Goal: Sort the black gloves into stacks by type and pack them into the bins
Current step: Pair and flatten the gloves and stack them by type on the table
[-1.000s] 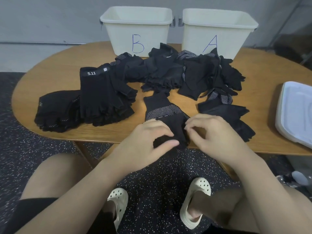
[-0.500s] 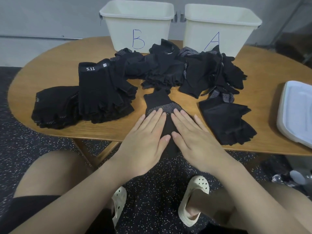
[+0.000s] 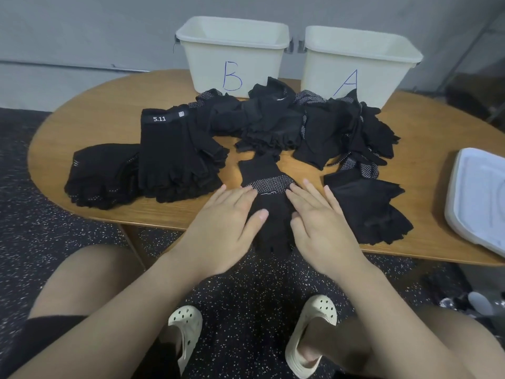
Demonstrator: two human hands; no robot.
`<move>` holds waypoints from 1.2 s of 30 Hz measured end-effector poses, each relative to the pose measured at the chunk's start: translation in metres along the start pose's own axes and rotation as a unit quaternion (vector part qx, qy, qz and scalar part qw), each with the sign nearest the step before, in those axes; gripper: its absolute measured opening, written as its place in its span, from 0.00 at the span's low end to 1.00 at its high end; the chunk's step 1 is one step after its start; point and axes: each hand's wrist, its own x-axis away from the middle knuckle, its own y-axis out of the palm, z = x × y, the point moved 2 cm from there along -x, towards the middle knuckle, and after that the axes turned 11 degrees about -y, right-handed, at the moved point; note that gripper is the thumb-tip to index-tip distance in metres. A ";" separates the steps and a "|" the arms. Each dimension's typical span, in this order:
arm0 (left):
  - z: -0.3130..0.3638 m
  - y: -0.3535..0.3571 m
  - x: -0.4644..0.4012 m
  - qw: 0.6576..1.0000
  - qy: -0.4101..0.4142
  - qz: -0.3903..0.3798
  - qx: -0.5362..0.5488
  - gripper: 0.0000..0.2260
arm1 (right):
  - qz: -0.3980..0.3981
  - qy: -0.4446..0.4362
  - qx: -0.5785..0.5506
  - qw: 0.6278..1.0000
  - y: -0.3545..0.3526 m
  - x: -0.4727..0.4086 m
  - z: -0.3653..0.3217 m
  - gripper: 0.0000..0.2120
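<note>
Fingers straight and slightly spread, our left hand (image 3: 229, 214) and right hand (image 3: 322, 217) pressed flat on the dotted glove (image 3: 269, 184) at the wooden table (image 3: 95, 105) edge. Behind the loose glove pile (image 3: 287, 124) stood bin B (image 3: 232, 56) and bin A (image 3: 355, 64); speckled dark floor (image 3: 54, 242) lay below.

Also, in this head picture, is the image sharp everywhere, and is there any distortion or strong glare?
Head view: wide-angle bending curves the table edge. The left hand and right hand look slightly soft; the 5.11 label stays readable. Light is soft and even, with no strong glare on bin B or bin A. The black glove pile loses detail.
</note>
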 end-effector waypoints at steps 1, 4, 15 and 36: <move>-0.001 -0.002 -0.004 1.000 -0.009 0.022 0.016 0.33 | 0.021 0.001 -0.008 1.000 0.001 -0.003 0.002 0.32; -0.003 -0.005 -0.018 0.998 -0.029 0.051 0.027 0.25 | 0.049 -0.028 -0.024 0.998 0.002 -0.013 0.006 0.24; 0.004 -0.008 -0.034 0.986 -0.076 -0.040 0.143 0.07 | 0.030 -0.076 -0.090 0.993 -0.004 -0.014 0.013 0.30; 0.003 -0.043 0.005 0.827 -0.131 0.019 0.546 0.09 | 0.162 0.088 -0.536 0.823 -0.047 -0.033 -0.031 0.01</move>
